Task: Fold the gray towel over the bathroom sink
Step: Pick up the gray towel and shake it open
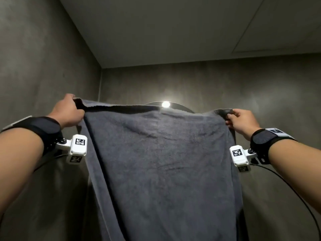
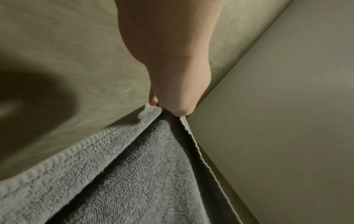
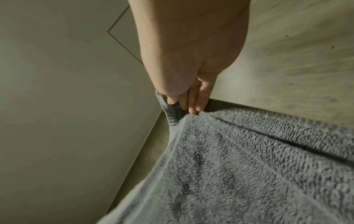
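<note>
The gray towel hangs spread out in front of me, held up high by its two top corners and reaching below the bottom of the head view. My left hand grips the top left corner, where two layers of towel meet under the thumb. My right hand pinches the top right corner, its fingertips curled over the hem of the towel. The sink is not in view; the towel hides what lies below.
Gray concrete-look walls close in on the left and ahead, under a pale ceiling. A bright lamp with a round rim shows just above the towel's top edge. Cables trail from both wrist cameras.
</note>
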`<state>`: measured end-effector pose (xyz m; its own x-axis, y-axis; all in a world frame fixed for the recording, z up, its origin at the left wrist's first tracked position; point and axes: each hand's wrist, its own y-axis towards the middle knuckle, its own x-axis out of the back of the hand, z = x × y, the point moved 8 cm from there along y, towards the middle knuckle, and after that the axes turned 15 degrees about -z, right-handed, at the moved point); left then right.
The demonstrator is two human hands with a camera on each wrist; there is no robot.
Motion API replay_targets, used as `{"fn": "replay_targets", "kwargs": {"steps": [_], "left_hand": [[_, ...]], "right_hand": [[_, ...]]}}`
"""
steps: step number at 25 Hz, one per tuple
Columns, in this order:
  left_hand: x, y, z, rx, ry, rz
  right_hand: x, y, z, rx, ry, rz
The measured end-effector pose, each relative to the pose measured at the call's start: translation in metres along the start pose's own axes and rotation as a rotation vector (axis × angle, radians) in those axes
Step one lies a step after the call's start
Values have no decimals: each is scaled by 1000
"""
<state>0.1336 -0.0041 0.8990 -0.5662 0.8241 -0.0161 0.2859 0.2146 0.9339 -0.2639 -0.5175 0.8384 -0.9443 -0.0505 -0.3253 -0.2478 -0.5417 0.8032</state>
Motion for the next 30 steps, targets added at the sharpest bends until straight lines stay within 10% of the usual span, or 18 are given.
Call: {"fn": "replay_targets", "kwargs": {"steps": [7, 12, 21, 30], "left_hand": [[-72, -48, 1, 163, -268, 262], [-73, -56, 23, 421, -478, 116], [38, 53, -81, -9, -337, -127], [-21, -12, -26, 6, -249, 172]], "right_hand": [[-10, -13, -3, 19, -109, 16], [5, -7, 17, 123, -277, -82], [15, 30, 89, 249, -273, -170], [21, 10, 80, 205, -304, -172]]}}
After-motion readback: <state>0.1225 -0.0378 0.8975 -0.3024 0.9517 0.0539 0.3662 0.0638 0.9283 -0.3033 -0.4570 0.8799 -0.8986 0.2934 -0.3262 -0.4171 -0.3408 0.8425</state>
